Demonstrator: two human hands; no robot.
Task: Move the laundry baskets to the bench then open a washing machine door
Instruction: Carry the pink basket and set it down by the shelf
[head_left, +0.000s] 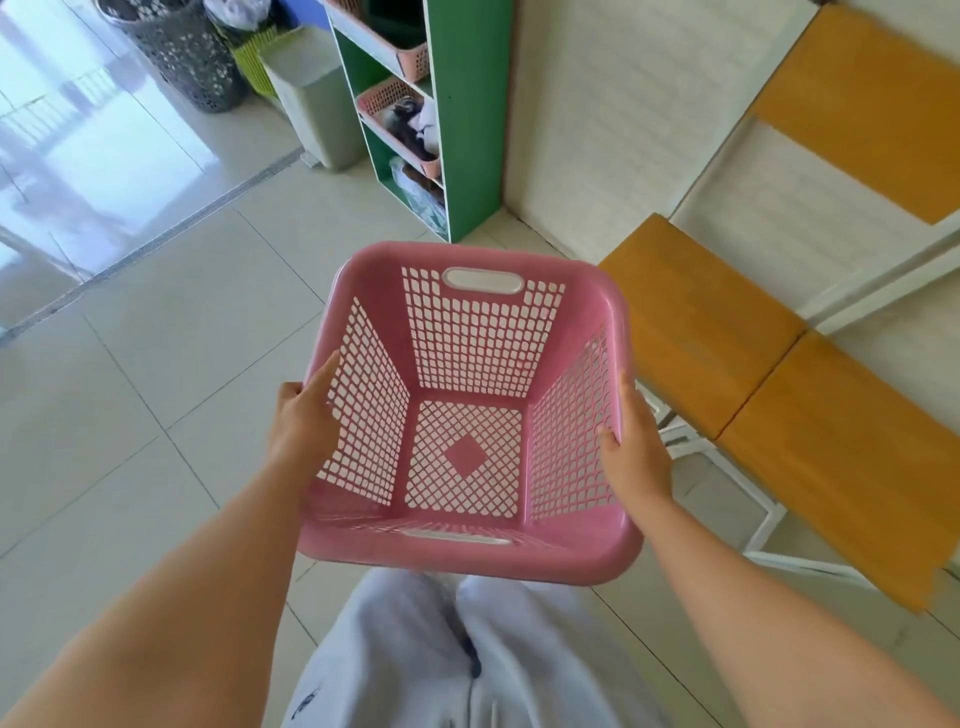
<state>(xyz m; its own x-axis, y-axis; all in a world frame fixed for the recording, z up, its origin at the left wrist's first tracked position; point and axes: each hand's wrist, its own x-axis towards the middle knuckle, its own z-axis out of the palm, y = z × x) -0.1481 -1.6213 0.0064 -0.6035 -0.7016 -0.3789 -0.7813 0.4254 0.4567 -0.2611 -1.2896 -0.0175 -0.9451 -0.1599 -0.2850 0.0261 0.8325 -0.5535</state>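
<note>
Tile floor (156, 395), pale and glossy, under everything. Orange-slatted surface (696, 322) on white frame at right, against white wall. Green shelf (467, 119) ahead holding pink trays of clothes; grey bin (311, 109) beside it. Empty pink basket (467, 415) held above floor, just left of surface: left hand (304, 421) and right hand (636, 441) gripping opposite rims.

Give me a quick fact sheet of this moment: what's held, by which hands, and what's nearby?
held item: pink laundry basket, empty, carried above the floor
left hand: grips the basket's left rim
right hand: grips the right rim
bench: orange-topped, to the right, nothing on the visible part
shelf: green, ahead, holding pink baskets of clothes
washing machine: not in view
</note>
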